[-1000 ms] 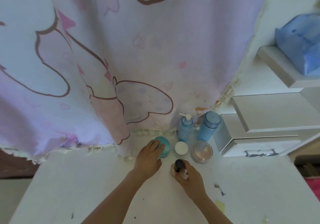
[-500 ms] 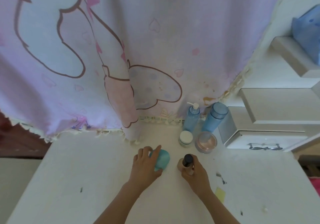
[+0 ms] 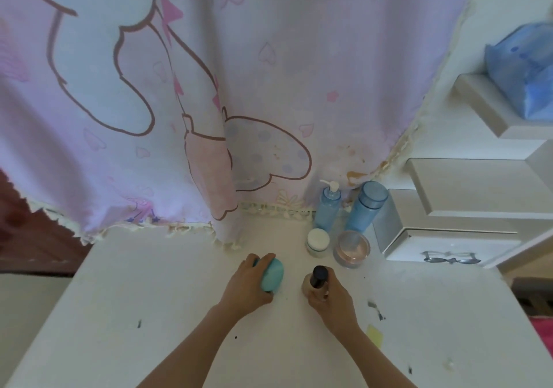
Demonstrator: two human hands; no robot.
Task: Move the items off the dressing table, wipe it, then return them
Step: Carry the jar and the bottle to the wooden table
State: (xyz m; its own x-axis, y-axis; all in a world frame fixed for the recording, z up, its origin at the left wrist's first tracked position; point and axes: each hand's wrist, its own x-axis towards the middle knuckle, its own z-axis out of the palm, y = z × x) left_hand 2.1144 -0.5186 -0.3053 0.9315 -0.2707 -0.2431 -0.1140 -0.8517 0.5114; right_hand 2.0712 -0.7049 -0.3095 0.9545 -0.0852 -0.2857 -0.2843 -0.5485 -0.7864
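On the white dressing table [image 3: 155, 291] my left hand [image 3: 247, 285] grips a teal round case [image 3: 273, 274], tilted on its edge. To its right my right hand [image 3: 330, 300] holds a small beige bottle with a black cap [image 3: 317, 280], upright. Further back stand a white-lidded jar [image 3: 317, 241], a clear pink jar [image 3: 351, 248], a blue pump bottle [image 3: 328, 208] and a blue capped bottle [image 3: 366, 206].
A pink cartoon-print curtain [image 3: 209, 88] hangs over the table's back edge. A white drawer box [image 3: 443, 244] and stepped white shelves [image 3: 490, 109] stand at the right, with a blue bag [image 3: 526, 73] on top. A yellow sticker [image 3: 375, 335] and dark specks mark the tabletop.
Both hands have drawn back toward me from the cluster at the back. The left one has taken the teal case along; the right one has brought the black-capped bottle.
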